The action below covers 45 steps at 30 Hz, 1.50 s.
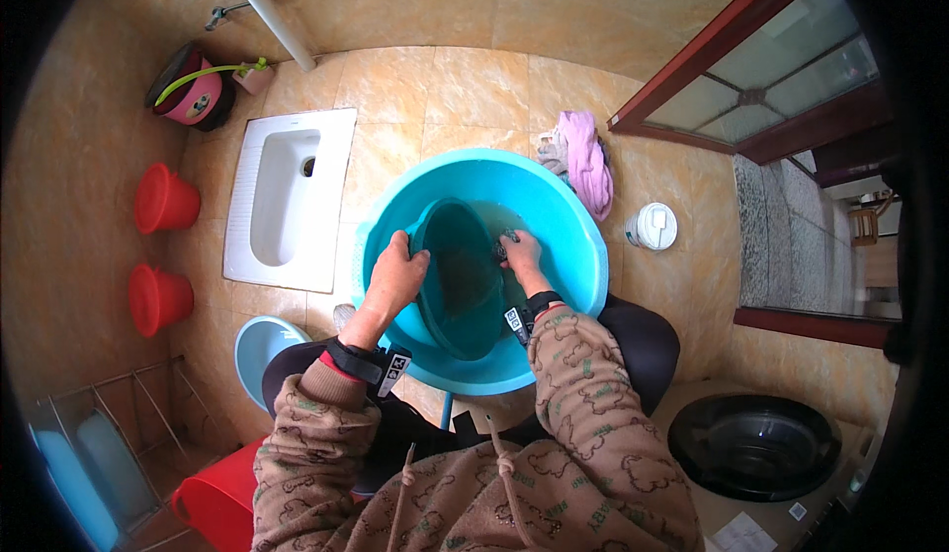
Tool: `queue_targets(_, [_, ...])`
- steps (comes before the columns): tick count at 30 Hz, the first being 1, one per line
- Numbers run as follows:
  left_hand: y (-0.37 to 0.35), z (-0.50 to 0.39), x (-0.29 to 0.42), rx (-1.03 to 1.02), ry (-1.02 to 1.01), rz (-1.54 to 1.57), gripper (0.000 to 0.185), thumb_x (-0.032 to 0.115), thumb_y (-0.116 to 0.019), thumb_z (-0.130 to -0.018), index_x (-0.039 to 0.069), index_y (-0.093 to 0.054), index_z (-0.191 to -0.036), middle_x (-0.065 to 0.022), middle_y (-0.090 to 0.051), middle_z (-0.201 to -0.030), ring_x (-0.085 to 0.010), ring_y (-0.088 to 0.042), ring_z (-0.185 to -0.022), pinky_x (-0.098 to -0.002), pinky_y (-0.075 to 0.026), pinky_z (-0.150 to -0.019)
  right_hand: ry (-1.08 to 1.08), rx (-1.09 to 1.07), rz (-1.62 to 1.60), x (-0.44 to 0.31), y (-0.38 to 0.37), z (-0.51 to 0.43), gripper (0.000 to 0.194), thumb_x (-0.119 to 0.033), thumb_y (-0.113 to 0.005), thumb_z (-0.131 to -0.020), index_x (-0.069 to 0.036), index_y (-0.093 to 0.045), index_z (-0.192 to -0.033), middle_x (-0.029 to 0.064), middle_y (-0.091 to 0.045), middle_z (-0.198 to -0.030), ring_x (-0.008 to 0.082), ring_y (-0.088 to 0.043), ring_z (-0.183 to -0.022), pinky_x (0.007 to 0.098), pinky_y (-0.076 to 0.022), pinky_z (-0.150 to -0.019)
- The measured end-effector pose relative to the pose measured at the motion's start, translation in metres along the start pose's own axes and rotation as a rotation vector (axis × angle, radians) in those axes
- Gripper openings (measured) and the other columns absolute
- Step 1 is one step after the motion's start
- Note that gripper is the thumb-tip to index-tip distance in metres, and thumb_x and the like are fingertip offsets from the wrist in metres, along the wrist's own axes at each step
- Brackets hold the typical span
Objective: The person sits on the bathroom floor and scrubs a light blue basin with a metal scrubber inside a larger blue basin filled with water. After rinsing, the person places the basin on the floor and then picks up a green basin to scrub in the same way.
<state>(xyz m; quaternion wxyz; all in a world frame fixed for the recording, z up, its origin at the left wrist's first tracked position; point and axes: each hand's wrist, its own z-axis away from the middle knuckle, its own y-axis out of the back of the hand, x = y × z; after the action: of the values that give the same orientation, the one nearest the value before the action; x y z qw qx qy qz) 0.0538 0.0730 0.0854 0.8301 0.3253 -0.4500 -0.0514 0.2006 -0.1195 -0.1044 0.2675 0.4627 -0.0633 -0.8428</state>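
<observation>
A large turquoise plastic tub (574,218) stands before me on the floor, with some cloudy water in its bottom. Inside it, a smaller dark teal basin (463,278) is tilted up on its side. My left hand (394,270) grips this basin by its left rim. At the basin's right edge, my right hand (523,254) is closed around a small dark grey, mesh-like wad (508,237), which looks like a scourer. The fingers partly hide the wad, and whether it touches the basin I cannot tell.
A white squat toilet (345,181) is set in the floor at left, near two red buckets (167,200). A light-blue basin (248,352) sits by my left knee. Right of the tub lie pink cloth (586,159) and a lidded white pail (656,226). A glazed door (749,96) stands open.
</observation>
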Motion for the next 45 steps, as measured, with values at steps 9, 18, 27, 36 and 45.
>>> queue_targets(9, [0.004, 0.01, 0.018, -0.154, 0.024, 0.074, 0.025, 0.017, -0.058, -0.093, -0.002, -0.044, -0.1, -0.0156, -0.057, -0.084, -0.0238, -0.063, -0.067, -0.0347, -0.051, -0.047, 0.287, -0.309, -0.419, -0.075, -0.042, 0.024, 0.036, -0.007, -0.057, -0.095, -0.005, -0.057, -0.131, 0.0035, -0.065, -0.102, 0.013, -0.063, -0.087, 0.028, -0.0568, -0.069])
queue_targets(18, [0.01, 0.0, 0.005, -0.078, 0.123, 0.22, 0.022, 0.014, -0.058, -0.09, -0.001, -0.05, -0.103, -0.0105, -0.058, -0.082, -0.0186, -0.061, -0.066, -0.0318, -0.048, -0.047, 0.799, -0.389, -0.07, -0.134, -0.049, 0.103, 0.033, 0.001, -0.063, -0.087, -0.007, -0.067, -0.119, 0.011, -0.064, -0.103, 0.0183, -0.063, -0.09, 0.0274, -0.0511, -0.077])
queue_targets(27, [0.014, 0.012, 0.022, -0.166, 0.073, 0.146, 0.023, 0.015, -0.06, -0.093, -0.001, -0.049, -0.106, -0.0105, -0.055, -0.089, -0.0174, -0.057, -0.074, -0.0311, -0.048, -0.054, 0.677, -0.138, 0.04, -0.081, -0.035, 0.004, 0.024, -0.006, -0.066, -0.086, -0.003, -0.069, -0.109, 0.0131, -0.069, -0.086, 0.0199, -0.066, -0.076, 0.032, -0.0514, -0.068])
queue_targets(36, [0.016, 0.013, 0.032, -0.14, 0.098, 0.171, 0.034, 0.017, -0.062, -0.092, -0.004, -0.051, -0.115, -0.0127, -0.059, -0.087, -0.0193, -0.06, -0.068, -0.0285, -0.048, -0.051, 0.61, 0.234, 0.549, -0.013, -0.005, -0.003, 0.017, -0.016, -0.064, -0.088, -0.005, -0.067, -0.101, 0.0197, -0.065, -0.093, 0.0377, -0.066, -0.082, 0.0456, -0.0531, -0.074])
queue_targets(45, [0.016, 0.011, 0.034, -0.156, 0.088, 0.225, 0.034, 0.017, -0.066, -0.09, -0.004, -0.053, -0.113, -0.0116, -0.061, -0.082, -0.0169, -0.059, -0.061, -0.0265, -0.044, -0.047, 0.495, 0.251, 0.873, 0.03, -0.015, -0.002, 0.032, -0.009, -0.058, -0.09, -0.011, -0.053, -0.122, 0.0165, -0.063, -0.094, 0.0319, -0.069, -0.071, 0.0415, -0.0566, -0.058])
